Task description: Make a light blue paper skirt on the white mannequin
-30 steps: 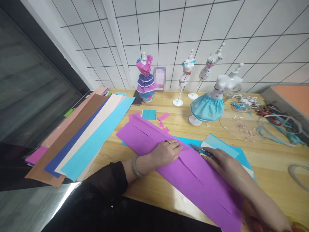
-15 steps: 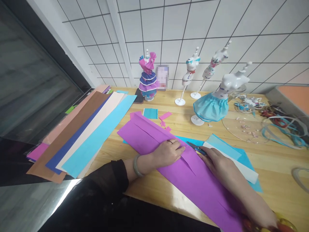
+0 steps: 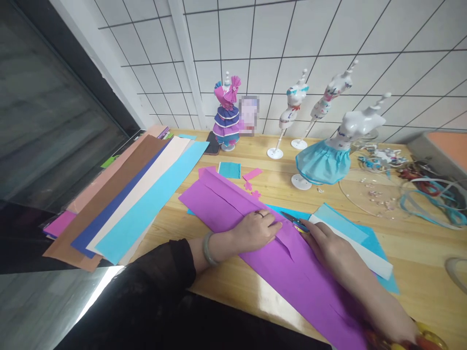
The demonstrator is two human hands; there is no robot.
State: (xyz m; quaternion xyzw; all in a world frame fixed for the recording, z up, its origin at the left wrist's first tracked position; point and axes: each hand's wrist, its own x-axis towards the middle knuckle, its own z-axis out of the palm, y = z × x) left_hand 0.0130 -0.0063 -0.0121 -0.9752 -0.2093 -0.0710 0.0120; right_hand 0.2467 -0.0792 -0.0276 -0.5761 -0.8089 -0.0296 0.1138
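A long purple sheet of crepe-like material [image 3: 215, 204], its far edge folded over, lies diagonally across the table in front of me. My left hand [image 3: 257, 229] rests on it with curled fingers, gripping the folded part. In my right hand [image 3: 330, 245] is a pair of small dark scissors [image 3: 296, 222], fingers wrapped around the handles. The blades point left along the sheet's far edge, close to my left fingertips. My right forearm lies over the sheet's near end. Under the purple sheet, part of a blue sheet [image 3: 379, 248] shows, with a white strip [image 3: 368, 255] on top.
Strips of brown, dark blue, cream and light blue material [image 3: 156, 194] lie at the left. Small mannequins stand by the tiled wall, one in a ruffled dress [image 3: 226, 121], another in a light blue skirt [image 3: 323, 163]. Pink scraps [image 3: 252, 174], a teal piece [image 3: 229, 170] and ribbons [image 3: 434, 199] lie about.
The view has shifted slightly. The scissors have turned a little in my right hand, showing more of the blades and handle. My left hand keeps its grip on the purple sheet.
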